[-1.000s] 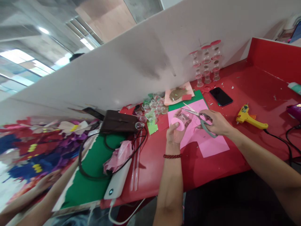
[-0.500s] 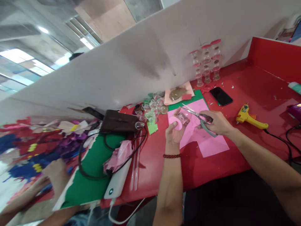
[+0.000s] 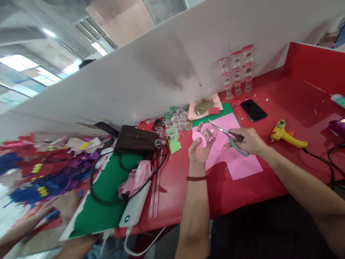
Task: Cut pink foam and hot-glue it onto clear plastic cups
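In my left hand (image 3: 198, 153) a pink paper disc (image 3: 198, 140) is pinched under the thumb. A small clear plastic cup (image 3: 208, 134) lies against the fingers of the same hand. My right hand (image 3: 249, 140) grips a pair of scissors (image 3: 229, 135) by grey-green handles, with the blades pointing left just beyond the cup. Beneath both hands a cut sheet of pink paper (image 3: 244, 168) lies on the red table (image 3: 172, 190). Whether the blades touch anything is hard to tell.
A yellow glue gun (image 3: 287, 136) and a phone (image 3: 253, 109) lie to the right. Stacked clear cups (image 3: 237, 73) stand by the white partition. Left are loose cups (image 3: 178, 120), a brown case (image 3: 136, 140), a cable and a power bank (image 3: 136, 207). Another person's hands (image 3: 66, 205) work far left.
My left hand has shifted slightly left and turned, its fingers opening a little away from the blades with the disc and cup. My right hand and the scissors stay almost still.
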Available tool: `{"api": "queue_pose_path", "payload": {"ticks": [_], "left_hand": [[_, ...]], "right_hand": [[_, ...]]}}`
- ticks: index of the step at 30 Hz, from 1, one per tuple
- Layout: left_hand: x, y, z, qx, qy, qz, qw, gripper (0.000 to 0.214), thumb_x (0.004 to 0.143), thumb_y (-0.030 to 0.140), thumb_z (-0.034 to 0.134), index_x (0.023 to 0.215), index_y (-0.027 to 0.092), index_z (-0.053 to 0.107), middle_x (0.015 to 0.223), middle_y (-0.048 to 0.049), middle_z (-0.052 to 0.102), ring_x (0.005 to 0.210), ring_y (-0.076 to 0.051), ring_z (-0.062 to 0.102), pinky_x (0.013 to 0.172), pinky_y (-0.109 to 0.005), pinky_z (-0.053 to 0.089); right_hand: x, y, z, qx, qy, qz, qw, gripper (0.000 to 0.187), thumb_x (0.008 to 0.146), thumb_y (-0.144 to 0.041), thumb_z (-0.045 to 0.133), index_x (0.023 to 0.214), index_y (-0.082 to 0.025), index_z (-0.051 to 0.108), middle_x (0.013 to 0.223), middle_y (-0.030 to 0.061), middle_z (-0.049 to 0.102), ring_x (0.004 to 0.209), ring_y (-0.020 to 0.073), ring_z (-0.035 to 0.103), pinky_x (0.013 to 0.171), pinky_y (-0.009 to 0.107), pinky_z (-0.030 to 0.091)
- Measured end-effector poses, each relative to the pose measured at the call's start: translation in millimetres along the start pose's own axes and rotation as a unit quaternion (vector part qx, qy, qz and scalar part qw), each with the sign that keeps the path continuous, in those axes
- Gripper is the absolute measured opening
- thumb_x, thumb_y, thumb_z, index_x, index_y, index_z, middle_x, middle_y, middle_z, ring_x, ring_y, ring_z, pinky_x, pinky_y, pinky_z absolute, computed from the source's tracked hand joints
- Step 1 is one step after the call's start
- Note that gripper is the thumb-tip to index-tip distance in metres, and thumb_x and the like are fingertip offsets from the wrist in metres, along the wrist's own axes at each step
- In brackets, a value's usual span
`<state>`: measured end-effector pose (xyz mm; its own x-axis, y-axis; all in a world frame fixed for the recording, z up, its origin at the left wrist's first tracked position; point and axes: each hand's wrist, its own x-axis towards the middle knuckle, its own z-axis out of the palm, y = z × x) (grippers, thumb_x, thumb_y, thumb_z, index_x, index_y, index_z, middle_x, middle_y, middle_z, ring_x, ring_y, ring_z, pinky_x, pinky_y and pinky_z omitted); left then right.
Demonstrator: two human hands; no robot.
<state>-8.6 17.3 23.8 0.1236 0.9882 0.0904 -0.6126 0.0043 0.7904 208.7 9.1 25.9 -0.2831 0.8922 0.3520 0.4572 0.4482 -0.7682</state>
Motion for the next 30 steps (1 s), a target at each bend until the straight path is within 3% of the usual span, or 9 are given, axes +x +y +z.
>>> {"api": "queue_pose_path", "payload": {"ticks": [7, 13, 19, 23, 26, 30], "left_hand": [[1.2, 1.4, -1.0, -0.015, 0.009, -0.004, 1.0, 0.061, 0.065, 0.039, 0.08, 0.123, 0.03, 0.063, 0.089, -0.0014, 0.066, 0.093, -0.021, 0.063, 0.094, -0.045, 0.048], [0.9, 1.6, -1.4, -0.009, 0.011, -0.002, 1.0, 0.06, 0.069, 0.042, 0.078, 0.126, 0.032, 0.061, 0.09, -0.0011, 0.067, 0.099, -0.022, 0.065, 0.103, -0.051, 0.044], [4.3, -2.4, -5.5, -0.036, 0.063, 0.01, 0.997, 0.049, 0.077, 0.035, 0.074, 0.124, 0.025, 0.065, 0.096, -0.0046, 0.071, 0.104, -0.021, 0.067, 0.102, -0.042, 0.048], [4.7, -4.6, -5.6, -0.06, 0.083, -0.008, 0.995, 0.037, 0.08, 0.032, 0.07, 0.115, 0.02, 0.069, 0.105, -0.008, 0.073, 0.11, -0.022, 0.067, 0.099, -0.038, 0.051], [2.9, -5.4, -3.1, -0.046, 0.068, -0.026, 0.996, 0.038, 0.08, 0.033, 0.069, 0.116, 0.021, 0.069, 0.11, -0.008, 0.073, 0.118, -0.025, 0.064, 0.105, -0.046, 0.049], [0.7, -6.4, 0.4, -0.032, 0.023, -0.038, 0.998, 0.047, 0.076, 0.034, 0.072, 0.122, 0.027, 0.065, 0.11, -0.0049, 0.072, 0.118, -0.026, 0.064, 0.111, -0.055, 0.044]], "right_hand": [[0.7, 1.0, 0.8, 0.02, -0.02, 0.014, 1.0, 0.036, 0.08, -0.053, 0.073, 0.072, -0.02, 0.059, 0.059, -0.0067, 0.043, 0.057, 0.0096, 0.032, 0.054, 0.023, 0.03], [1.2, 0.9, 0.5, 0.027, -0.018, 0.019, 0.999, 0.035, 0.078, -0.051, 0.074, 0.073, -0.019, 0.061, 0.059, -0.0065, 0.043, 0.056, 0.0092, 0.034, 0.053, 0.022, 0.031], [-0.1, 1.7, 2.7, 0.023, 0.001, 0.006, 1.0, 0.03, 0.082, -0.046, 0.069, 0.071, -0.019, 0.06, 0.059, -0.005, 0.047, 0.056, 0.0098, 0.037, 0.053, 0.023, 0.032], [-0.7, 4.2, 3.7, -0.018, 0.031, 0.002, 0.999, 0.033, 0.078, -0.049, 0.074, 0.091, -0.02, 0.067, 0.069, -0.0018, 0.056, 0.058, 0.0119, 0.042, 0.056, 0.026, 0.034], [-0.3, 7.3, 4.4, -0.052, 0.035, 0.0, 0.998, 0.046, 0.076, -0.051, 0.075, 0.107, -0.019, 0.065, 0.081, 0.0029, 0.063, 0.063, 0.0146, 0.048, 0.06, 0.028, 0.037], [-0.1, 10.2, 6.0, -0.054, 0.021, 0.0, 0.998, 0.046, 0.079, -0.053, 0.073, 0.109, -0.019, 0.065, 0.083, 0.0038, 0.064, 0.065, 0.0153, 0.05, 0.062, 0.028, 0.038]]}}
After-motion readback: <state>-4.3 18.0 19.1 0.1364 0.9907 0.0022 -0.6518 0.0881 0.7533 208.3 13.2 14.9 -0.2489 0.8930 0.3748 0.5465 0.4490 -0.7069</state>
